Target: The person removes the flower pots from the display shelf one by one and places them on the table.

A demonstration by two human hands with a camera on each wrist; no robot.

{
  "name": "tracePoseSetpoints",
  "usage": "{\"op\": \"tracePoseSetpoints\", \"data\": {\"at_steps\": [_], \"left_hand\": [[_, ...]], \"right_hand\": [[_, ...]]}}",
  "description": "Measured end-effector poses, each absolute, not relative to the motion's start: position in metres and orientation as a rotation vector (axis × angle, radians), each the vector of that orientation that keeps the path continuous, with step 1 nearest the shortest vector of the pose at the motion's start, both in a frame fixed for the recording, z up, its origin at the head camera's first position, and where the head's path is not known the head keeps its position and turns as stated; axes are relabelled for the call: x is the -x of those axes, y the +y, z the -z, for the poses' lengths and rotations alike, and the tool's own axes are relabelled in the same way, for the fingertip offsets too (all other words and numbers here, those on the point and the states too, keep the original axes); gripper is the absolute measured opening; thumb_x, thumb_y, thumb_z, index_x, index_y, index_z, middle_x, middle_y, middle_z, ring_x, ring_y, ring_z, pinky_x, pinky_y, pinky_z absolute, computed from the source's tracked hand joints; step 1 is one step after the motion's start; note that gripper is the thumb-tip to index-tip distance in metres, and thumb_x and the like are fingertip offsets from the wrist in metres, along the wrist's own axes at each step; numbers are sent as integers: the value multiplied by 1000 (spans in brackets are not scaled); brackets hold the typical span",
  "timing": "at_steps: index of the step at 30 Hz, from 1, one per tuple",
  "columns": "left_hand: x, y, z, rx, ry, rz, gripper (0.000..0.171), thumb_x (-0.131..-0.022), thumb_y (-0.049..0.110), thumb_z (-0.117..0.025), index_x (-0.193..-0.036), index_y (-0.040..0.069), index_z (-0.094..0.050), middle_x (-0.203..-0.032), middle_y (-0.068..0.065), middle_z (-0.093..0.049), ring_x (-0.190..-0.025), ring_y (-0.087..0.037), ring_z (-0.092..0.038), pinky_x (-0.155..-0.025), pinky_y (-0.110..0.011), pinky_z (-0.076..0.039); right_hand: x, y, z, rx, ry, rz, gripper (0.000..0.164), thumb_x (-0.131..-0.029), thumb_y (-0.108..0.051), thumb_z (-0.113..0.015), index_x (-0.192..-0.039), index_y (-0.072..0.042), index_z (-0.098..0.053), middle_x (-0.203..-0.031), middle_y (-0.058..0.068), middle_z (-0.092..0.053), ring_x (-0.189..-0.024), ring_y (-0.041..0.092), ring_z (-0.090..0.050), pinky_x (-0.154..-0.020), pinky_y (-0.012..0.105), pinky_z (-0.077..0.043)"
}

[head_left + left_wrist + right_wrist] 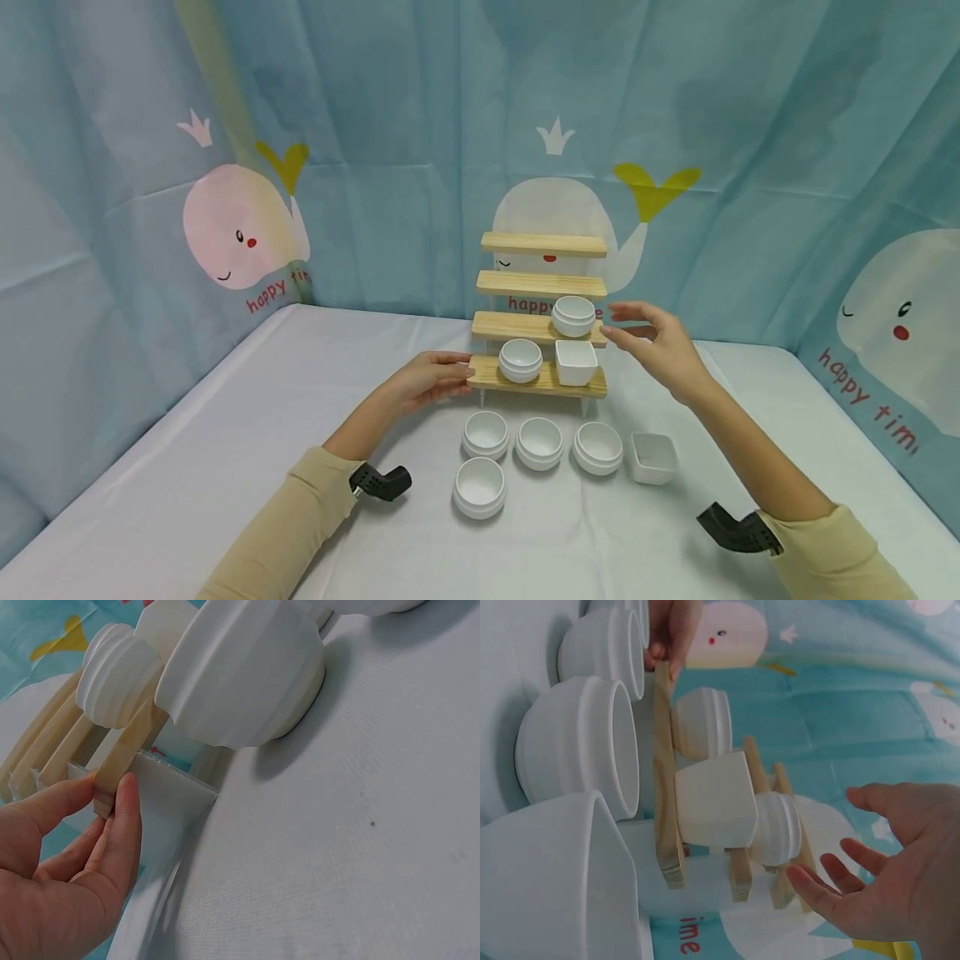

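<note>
A small tiered wooden shelf stands on the table, with clear side supports. My left hand pinches the left end of its lowest board between thumb and fingers. That board carries a round white bowl and, to its right, a square white bowl. One board higher, another round bowl sits near the right end. Just right of this upper bowl is my right hand, fingers spread and holding nothing, as the right wrist view shows.
In front of the shelf, several round white bowls stand on the white cloth, with a square white bowl at the right of their row. A blue curtain with whale prints hangs behind and at both sides.
</note>
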State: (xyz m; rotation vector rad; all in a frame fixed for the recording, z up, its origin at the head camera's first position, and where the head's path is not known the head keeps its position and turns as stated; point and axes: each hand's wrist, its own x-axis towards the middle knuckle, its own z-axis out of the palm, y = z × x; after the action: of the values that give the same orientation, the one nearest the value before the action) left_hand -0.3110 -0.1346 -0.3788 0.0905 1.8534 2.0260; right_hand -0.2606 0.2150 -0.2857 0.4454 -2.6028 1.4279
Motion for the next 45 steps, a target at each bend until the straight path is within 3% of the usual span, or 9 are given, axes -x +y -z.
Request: {"op": "tracePoseSetpoints", "data": {"at_steps": [3, 19, 45], "left_hand": [[311, -134, 379, -96, 1854, -2024, 52, -105, 1, -61, -152, -12, -44, -114, -13, -66, -86, -10, -71, -81, -20, -65], [311, -133, 377, -91, 1846, -2024, 52, -105, 1, -61, -152, -12, -44, -114, -14, -66, -86, -11, -72, -80, -20, -65], [311, -134, 377, -88, 1834, -2034, 51, -105, 0, -61, -152, -12, -44, -116, -15, -66, -87, -11, -72, -82, -21, -65]], "right_hand": [[265, 215, 284, -427, -2616, -1432, 56, -107, -25, -66, -153, 0, -49, -150, 27, -52, -130, 45, -60, -109, 55, -54], [289, 206, 282, -372, -2663, -1487, 65, -105, -27, -69, -157, 1, -44, -154, 30, -47, -138, 49, -52, -113, 62, -48], [310, 188, 284, -221, -2710, -1616, 74, -99, -26, -76, -158, 2, -41, -157, 28, -42, -141, 43, -45, -117, 55, -44]]}}
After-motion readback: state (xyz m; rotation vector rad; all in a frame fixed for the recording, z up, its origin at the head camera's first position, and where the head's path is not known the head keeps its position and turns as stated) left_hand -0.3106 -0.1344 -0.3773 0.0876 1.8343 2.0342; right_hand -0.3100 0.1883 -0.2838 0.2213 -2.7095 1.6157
